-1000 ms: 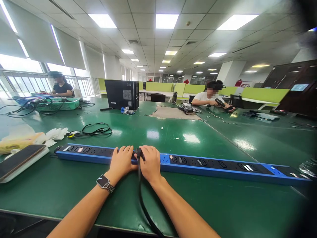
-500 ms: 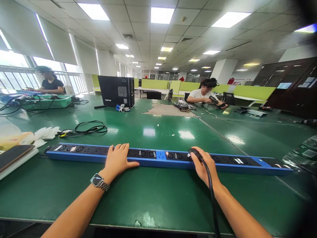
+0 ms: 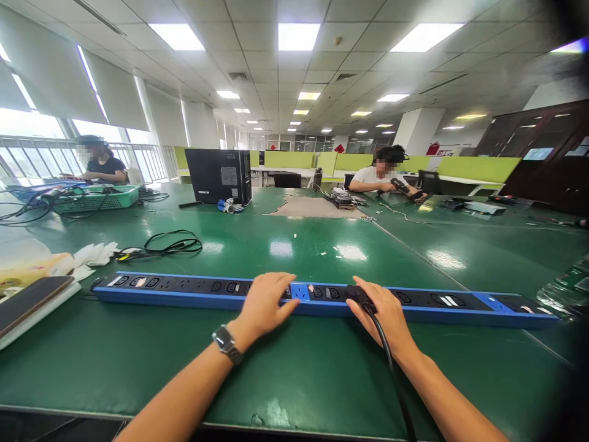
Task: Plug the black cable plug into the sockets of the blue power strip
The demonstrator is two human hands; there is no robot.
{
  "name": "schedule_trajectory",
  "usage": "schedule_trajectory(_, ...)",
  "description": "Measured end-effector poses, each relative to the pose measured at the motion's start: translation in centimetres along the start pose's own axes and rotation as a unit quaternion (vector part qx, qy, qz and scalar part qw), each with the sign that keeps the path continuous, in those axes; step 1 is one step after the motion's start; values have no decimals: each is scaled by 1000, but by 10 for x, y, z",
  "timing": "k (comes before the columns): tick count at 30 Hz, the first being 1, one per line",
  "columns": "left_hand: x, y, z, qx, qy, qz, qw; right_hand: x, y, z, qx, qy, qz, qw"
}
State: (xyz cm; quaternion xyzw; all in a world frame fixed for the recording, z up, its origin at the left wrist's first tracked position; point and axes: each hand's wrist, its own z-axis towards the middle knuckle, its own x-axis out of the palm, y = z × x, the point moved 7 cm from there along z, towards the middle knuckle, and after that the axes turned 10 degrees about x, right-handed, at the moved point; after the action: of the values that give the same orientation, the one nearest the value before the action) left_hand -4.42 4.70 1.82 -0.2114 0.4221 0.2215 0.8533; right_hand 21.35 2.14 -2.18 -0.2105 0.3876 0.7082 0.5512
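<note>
A long blue-edged power strip [image 3: 184, 297] with black sockets lies across the green table in front of me. My right hand [image 3: 381, 313] grips a black plug [image 3: 356, 296] right at a socket right of the strip's middle; whether its pins are in cannot be made out. From the plug a black cable [image 3: 391, 362] runs down past my wrist to the table's front edge. Over the strip, just left of its blue middle socket, is my left hand [image 3: 264, 304], thumb and fingers apart and holding nothing. A watch [image 3: 227, 344] is on the left wrist.
A phone [image 3: 37, 304] and crumpled tissues lie at left, near a coiled black cable [image 3: 170, 244]. Farther back stand a black computer case [image 3: 214, 176] and a green basket [image 3: 96, 199]. A clear plastic bottle [image 3: 568, 285] lies right. Two people sit across the table.
My right hand has carried the plug rightward along the strip from beside my left hand. My left hand first stayed on the strip, then shifted right toward the middle socket.
</note>
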Motion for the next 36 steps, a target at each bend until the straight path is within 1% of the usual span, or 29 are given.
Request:
schedule_trajectory(2,21,-33,22,25,4,-21,999,2,-9,-5,15,-16,-48,999)
schedule_trajectory(4,41,-63,43,41,13,-21,999,7,-17,-8,19,-12,-94,995)
schedule_trajectory(6,59,-83,62,42,27,-7,999,11,-22,-11,14,1,-120,993)
schedule_trajectory(8,75,-92,76,31,44,7,999,13,-25,-11,12,7,-128,992)
schedule_trajectory(10,88,-92,84,21,57,13,998,14,-26,-11,13,10,-132,991)
schedule_trajectory(12,96,-88,87,19,58,4,998,15,-26,-11,17,12,-136,990)
schedule_trajectory(14,99,-85,86,28,45,-7,999,15,-26,-11,20,13,-136,990)
schedule_trajectory(16,98,-85,85,40,24,-11,999,15,-26,-11,22,13,-133,991)
schedule_trajectory(18,93,-88,88,39,-4,-13,999,15,-27,-10,24,12,-130,991)
schedule_trajectory(22,71,-89,98,7,-72,-31,997,13,-24,-10,29,11,-125,992)
schedule_trajectory(24,59,-84,98,13,-83,-37,996,11,-21,-9,36,12,-122,992)
schedule_trajectory(26,49,-70,87,14,-78,-41,996,10,-20,-9,48,17,-123,991)
schedule_trajectory(27,45,-60,78,3,-74,-40,996,10,-19,-9,54,20,-124,991)
schedule_trajectory(31,31,-16,34,-76,-46,-22,996,11,-20,-9,71,33,-123,989)
schedule_trajectory(33,28,-5,20,-86,-18,-16,996,11,-21,-9,80,36,-118,989)
schedule_trajectory(36,24,0,16,-71,24,-17,997,10,-19,-8,89,37,-96,991)
